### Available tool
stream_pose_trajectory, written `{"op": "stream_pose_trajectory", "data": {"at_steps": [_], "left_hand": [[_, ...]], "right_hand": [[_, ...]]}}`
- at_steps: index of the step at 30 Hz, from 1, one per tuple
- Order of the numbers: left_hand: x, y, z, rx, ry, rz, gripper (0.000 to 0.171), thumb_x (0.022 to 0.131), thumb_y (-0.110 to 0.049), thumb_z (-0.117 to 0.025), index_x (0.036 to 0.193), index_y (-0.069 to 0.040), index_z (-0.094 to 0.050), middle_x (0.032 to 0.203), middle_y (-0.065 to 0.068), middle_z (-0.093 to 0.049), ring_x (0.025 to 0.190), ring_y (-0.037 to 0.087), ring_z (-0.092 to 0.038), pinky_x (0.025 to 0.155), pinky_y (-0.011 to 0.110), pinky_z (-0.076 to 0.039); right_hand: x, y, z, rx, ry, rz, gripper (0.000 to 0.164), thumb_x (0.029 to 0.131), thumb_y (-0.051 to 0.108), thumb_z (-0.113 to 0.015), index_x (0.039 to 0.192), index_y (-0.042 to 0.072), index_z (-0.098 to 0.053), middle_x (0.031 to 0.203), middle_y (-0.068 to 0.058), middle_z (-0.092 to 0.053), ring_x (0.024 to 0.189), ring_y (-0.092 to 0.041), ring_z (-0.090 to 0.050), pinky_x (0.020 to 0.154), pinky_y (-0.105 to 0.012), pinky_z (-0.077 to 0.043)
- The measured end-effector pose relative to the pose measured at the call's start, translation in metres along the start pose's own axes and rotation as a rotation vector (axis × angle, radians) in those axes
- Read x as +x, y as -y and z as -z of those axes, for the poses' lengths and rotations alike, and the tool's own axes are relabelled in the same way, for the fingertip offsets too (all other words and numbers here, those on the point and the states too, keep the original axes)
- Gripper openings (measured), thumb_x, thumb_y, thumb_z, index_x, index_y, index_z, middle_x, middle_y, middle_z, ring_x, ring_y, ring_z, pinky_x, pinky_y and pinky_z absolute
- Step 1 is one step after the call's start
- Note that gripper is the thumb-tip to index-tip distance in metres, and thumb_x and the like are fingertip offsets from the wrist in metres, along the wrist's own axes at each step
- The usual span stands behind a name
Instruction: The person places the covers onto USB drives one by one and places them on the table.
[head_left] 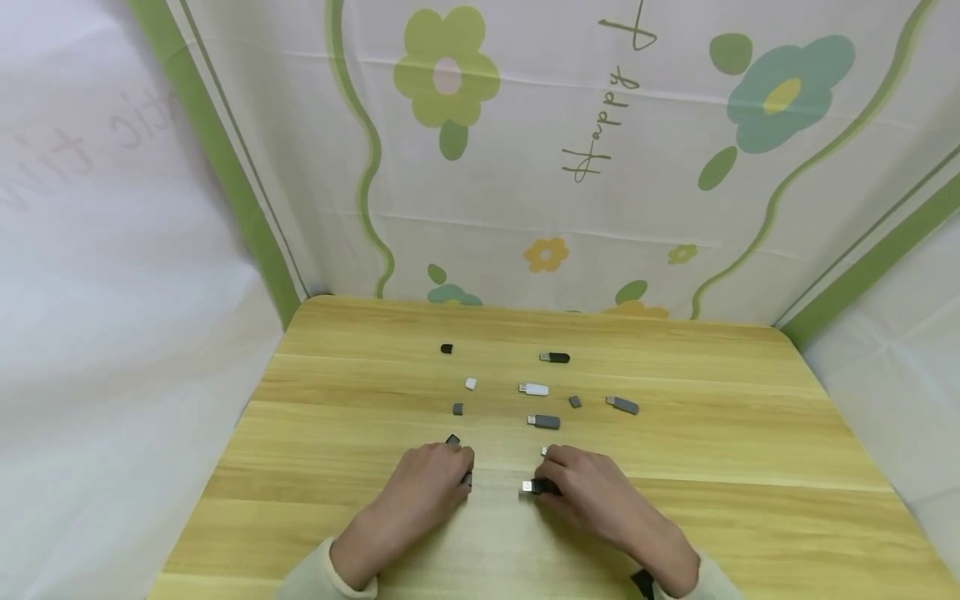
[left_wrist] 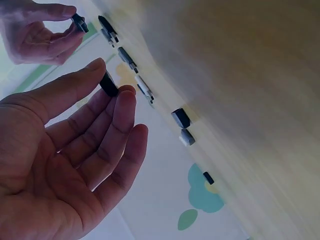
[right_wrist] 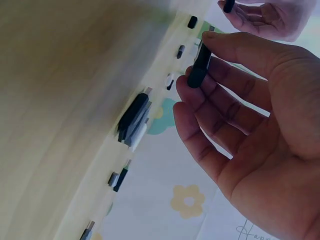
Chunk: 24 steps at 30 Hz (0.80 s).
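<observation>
My left hand [head_left: 427, 485] pinches a small black cap [left_wrist: 108, 84] between thumb and fingertips. In my right hand [head_left: 592, 496], thumb and fingers pinch a black USB stick [right_wrist: 200, 65], its metal plug bare and pointing left in the head view. The two hands are apart, low over the table. Just beyond the left hand lies a dark cap [head_left: 453, 439], partly hidden by it. Beyond the right fingers shows the plug of another USB stick [head_left: 545, 451], the rest hidden in the head view.
On the wooden table [head_left: 337, 400] lie a grey cap [head_left: 458, 409], a white cap [head_left: 470, 383], a black cap [head_left: 446, 349], and grey [head_left: 543, 422], white [head_left: 535, 389] and black [head_left: 556, 357] USB sticks. Further right are a grey cap [head_left: 575, 402] and grey stick [head_left: 623, 406].
</observation>
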<state>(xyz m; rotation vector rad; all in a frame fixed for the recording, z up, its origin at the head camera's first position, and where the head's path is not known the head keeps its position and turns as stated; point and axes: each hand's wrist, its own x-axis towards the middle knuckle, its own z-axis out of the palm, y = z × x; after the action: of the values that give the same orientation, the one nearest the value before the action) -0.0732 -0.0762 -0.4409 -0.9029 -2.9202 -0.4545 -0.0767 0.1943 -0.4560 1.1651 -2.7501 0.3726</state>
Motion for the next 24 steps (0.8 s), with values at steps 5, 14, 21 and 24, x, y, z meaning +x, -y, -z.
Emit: {"op": "stream_pose_trajectory", "data": {"at_steps": [5, 14, 21, 24], "left_hand": [[0.004, -0.005, 0.004, 0.001, 0.009, -0.015, 0.027, 0.083, -0.016, -0.091, 0.082, -0.012, -0.064, 0.073, -0.004, -0.059, 0.064, 0.01, -0.054, 0.055, 0.028, -0.045], [0.009, -0.009, 0.007, 0.005, 0.024, -0.013, 0.023, 0.084, -0.018, -0.09, 0.086, -0.012, -0.068, 0.075, -0.004, -0.062, 0.067, 0.011, -0.057, 0.058, 0.027, -0.047], [0.012, -0.011, 0.008, 0.005, 0.016, -0.033, 0.023, 0.084, -0.018, -0.09, 0.087, -0.012, -0.068, 0.075, -0.006, -0.06, 0.065, 0.008, -0.053, 0.057, 0.024, -0.045], [0.013, -0.012, 0.008, 0.001, 0.019, -0.035, 0.022, 0.085, -0.018, -0.09, 0.089, -0.012, -0.069, 0.075, -0.005, -0.061, 0.065, 0.008, -0.053, 0.057, 0.024, -0.045]], "right_hand": [[0.005, 0.003, 0.002, 0.014, 0.003, -0.018, 0.018, 0.083, 0.017, -0.092, 0.093, 0.017, -0.077, 0.087, 0.011, -0.062, 0.073, 0.001, -0.052, 0.062, -0.018, -0.049], [0.015, 0.009, 0.006, 0.001, -0.018, 0.004, 0.019, 0.081, 0.017, -0.093, 0.093, 0.014, -0.077, 0.087, 0.008, -0.064, 0.073, -0.001, -0.053, 0.062, -0.018, -0.049], [0.022, 0.012, 0.008, 0.008, -0.037, 0.021, 0.021, 0.08, 0.016, -0.094, 0.093, 0.015, -0.077, 0.087, 0.009, -0.063, 0.073, -0.001, -0.051, 0.063, -0.019, -0.049], [0.024, 0.013, 0.01, 0.015, -0.05, 0.032, 0.022, 0.08, 0.015, -0.094, 0.093, 0.014, -0.077, 0.087, 0.008, -0.063, 0.073, -0.001, -0.052, 0.063, -0.018, -0.048]]}}
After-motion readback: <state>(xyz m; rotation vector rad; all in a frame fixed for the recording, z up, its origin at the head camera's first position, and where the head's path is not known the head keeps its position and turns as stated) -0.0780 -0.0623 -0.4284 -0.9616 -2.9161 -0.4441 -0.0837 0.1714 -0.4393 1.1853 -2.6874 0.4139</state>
